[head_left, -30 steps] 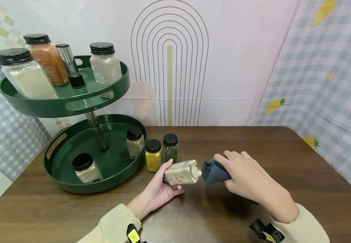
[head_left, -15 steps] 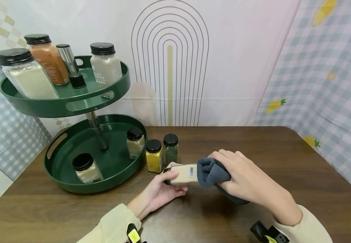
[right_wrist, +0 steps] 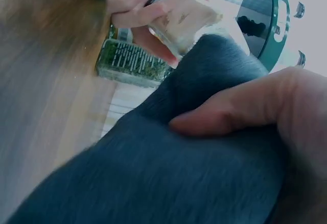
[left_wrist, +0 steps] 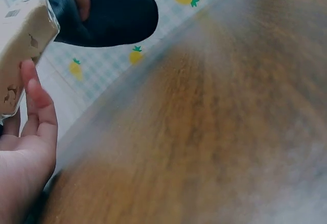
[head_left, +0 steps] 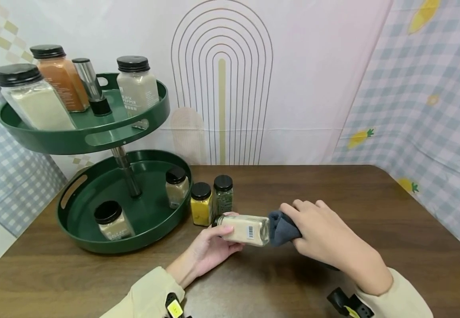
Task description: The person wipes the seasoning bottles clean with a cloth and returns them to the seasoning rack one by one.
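My left hand grips a glass spice jar near its black lid, thumb across one side. The jar lies on its side in the air, its base toward the right, with pale powder inside and a small barcode label. My right hand holds a bunched dark blue-grey cloth close against the jar's base. In the right wrist view, the thumb presses into the cloth, which hangs down in a long fold. The left wrist view shows the jar beside the cloth.
A two-tier green tray stand is on the left, with several jars on its tiers. A yellow spice jar and a green herb jar stand on the brown table just behind my left hand.
The cloth covered the jar's base half a second ago; it has since drawn off to the right, uncovering the glass end. Earlier the jar also turned, bringing its barcode side into view.
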`<state>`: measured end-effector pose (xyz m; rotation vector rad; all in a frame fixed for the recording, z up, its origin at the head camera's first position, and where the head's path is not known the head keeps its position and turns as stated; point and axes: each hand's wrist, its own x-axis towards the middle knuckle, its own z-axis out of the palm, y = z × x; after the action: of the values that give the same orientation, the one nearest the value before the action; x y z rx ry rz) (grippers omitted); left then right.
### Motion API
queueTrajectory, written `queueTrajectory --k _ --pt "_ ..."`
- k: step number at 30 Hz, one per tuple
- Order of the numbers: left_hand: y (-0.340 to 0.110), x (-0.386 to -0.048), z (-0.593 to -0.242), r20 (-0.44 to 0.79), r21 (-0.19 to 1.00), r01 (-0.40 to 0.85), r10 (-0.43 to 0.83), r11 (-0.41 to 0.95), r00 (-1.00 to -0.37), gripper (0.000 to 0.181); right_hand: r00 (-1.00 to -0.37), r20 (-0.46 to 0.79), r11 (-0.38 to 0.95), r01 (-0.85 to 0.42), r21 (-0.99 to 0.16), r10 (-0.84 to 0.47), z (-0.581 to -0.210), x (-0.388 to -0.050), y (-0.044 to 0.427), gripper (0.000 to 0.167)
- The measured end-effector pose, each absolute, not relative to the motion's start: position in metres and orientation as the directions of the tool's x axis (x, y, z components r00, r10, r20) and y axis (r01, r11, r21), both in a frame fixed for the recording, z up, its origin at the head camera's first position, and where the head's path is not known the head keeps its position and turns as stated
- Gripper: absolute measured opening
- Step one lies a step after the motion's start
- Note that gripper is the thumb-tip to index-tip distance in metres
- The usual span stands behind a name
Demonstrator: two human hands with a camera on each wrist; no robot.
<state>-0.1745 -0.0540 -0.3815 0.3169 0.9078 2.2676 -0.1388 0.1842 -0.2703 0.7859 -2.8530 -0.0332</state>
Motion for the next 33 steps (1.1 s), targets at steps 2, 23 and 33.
queueTrajectory --k 2,23,33 --pt "-0.055 -0.174 -0.382 -0.024 0.695 -0.488 0.661 -0.528 -0.750 0.034 -0.860 0.149 0.873 -0.478 0.101 -0.488 -0.268 -0.139 0.187 0.048" --pt "-0.048 -0.173 -0.380 -0.034 0.762 -0.420 0.618 -0.493 -0.786 0.059 -0.746 0.324 0.804 -0.588 0.092 -0.582 -0.271 -0.125 0.166 0.047" --pt "-0.050 -0.173 -0.381 -0.050 0.812 -0.389 0.613 -0.435 -0.788 0.056 -0.804 0.199 0.828 -0.549 0.113 -0.560 -0.274 -0.128 0.169 0.047"
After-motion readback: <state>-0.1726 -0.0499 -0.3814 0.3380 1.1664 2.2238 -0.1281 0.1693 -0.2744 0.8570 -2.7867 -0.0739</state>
